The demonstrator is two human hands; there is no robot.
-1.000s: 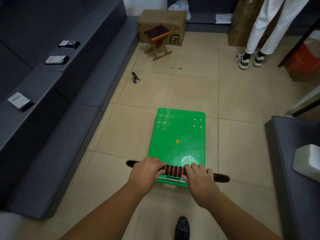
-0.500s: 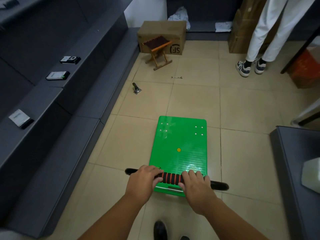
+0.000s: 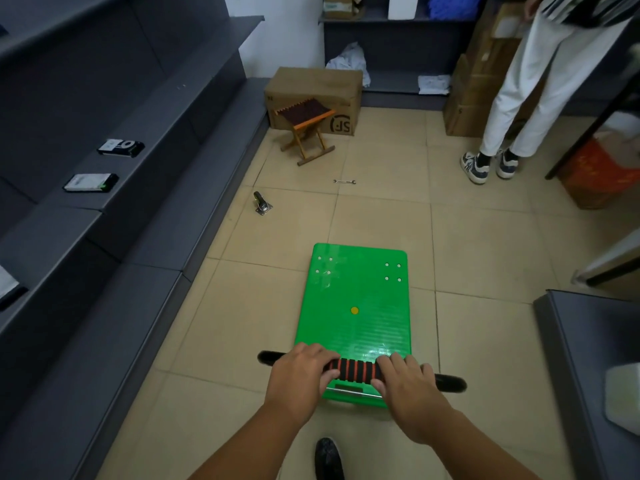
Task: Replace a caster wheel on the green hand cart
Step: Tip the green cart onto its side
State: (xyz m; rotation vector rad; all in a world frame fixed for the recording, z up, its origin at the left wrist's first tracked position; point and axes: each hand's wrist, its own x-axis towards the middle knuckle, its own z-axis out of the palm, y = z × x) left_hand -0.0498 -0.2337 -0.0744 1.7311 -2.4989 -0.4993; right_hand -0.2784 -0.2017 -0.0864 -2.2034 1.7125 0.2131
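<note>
- Green is the flat deck of the hand cart, which stands on the beige tiled floor just in front of the person, its long side running away from them.
- Two groups of four small pale dots show near the deck's far corners, and a yellow dot sits near its middle.
- The cart's handle crosses the near end of the deck; its middle is wrapped in a black and red ribbed grip, and its black ends stick out past both hands.
- The left hand grips the handle left of the ribbed part, fingers curled over the bar.
- The right hand grips it right of the ribbed part, fingers wrapped over the top in the same way.
- A loose caster wheel with a metal plate lies on the floor beyond the cart and to its left, near the base of the dark grey shelves.
- A small wrench lies on the tiles farther off, well apart from the cart.
- A wooden folding stool stands in front of a cardboard box at the far wall.
- Another person in white trousers and sneakers stands at the far right.
- The tip of a black shoe shows at the bottom edge, between the forearms.
</note>
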